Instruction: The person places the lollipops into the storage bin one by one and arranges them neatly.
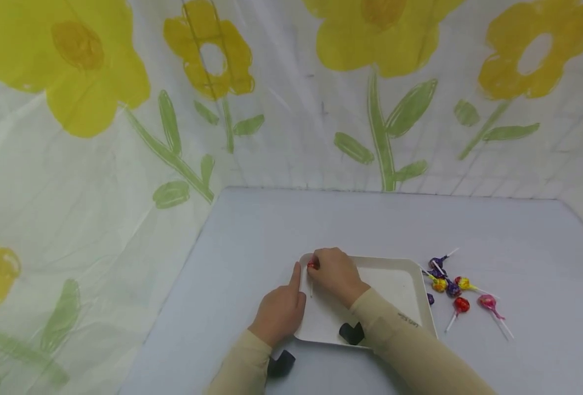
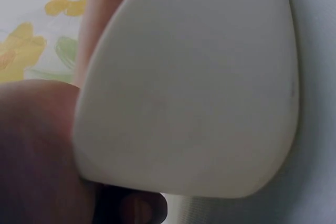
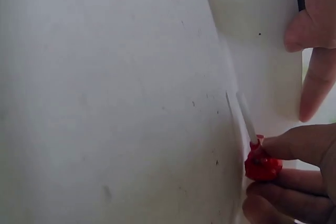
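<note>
A red-wrapped lollipop [image 3: 262, 169] with a white stick is pinched between the thumb and fingers of my right hand [image 1: 337, 274]. It lies against the inner left wall of a shallow white tray [image 1: 387, 280], near the far left corner, its stick pointing back toward me. My left hand [image 1: 277, 312] holds the tray's left side. Its index finger stretches along the outside of the rim and its thumb laps over onto the inner wall. The tray's outer wall [image 2: 189, 87] fills much of the left wrist view, where the left fingers are mostly hidden.
Right of the tray lie several loose lollipops: a red one [image 1: 461, 305], a pink one [image 1: 487, 301], a yellow one [image 1: 462, 282] and purple ones [image 1: 453, 289]. Black wrist cameras [image 1: 281, 364] hang below the sleeves. A flower-printed sheet [image 1: 291, 137] rises behind the white table [image 1: 252, 230].
</note>
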Demonstrator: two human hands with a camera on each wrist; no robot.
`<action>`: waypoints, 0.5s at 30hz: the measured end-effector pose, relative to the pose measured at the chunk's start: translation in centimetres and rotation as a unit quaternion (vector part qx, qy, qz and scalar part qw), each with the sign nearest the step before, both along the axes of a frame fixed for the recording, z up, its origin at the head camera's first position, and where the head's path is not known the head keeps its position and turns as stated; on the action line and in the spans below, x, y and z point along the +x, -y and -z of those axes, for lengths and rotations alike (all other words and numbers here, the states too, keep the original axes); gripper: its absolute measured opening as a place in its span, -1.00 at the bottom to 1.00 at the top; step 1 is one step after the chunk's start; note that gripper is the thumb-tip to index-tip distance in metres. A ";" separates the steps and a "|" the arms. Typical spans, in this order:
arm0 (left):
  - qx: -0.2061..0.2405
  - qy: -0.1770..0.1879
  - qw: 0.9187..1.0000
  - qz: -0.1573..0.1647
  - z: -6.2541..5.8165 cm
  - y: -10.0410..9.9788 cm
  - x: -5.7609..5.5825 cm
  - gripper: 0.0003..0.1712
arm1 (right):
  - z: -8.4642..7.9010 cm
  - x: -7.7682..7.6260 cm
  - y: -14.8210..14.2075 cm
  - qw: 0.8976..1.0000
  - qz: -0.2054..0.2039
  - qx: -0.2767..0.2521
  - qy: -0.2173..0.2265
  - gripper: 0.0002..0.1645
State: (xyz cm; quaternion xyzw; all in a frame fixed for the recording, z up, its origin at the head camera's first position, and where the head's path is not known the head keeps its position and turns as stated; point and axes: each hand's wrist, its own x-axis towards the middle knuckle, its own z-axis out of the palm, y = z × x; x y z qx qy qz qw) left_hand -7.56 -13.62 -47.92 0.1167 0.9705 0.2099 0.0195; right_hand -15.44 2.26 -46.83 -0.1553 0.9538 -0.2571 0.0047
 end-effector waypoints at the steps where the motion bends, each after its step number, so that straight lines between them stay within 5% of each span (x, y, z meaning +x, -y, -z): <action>1: -0.002 0.000 1.000 0.001 -0.1 0.0 -0.1 -0.26 | 0.1 -0.1 0.0 1.000 -0.001 0.001 -0.004 -0.89; 15: 0.022 0.025 0.999 -0.008 -0.3 0.0 -0.1 -0.26 | 0.3 0.0 0.0 1.000 0.004 0.013 -0.012 -0.77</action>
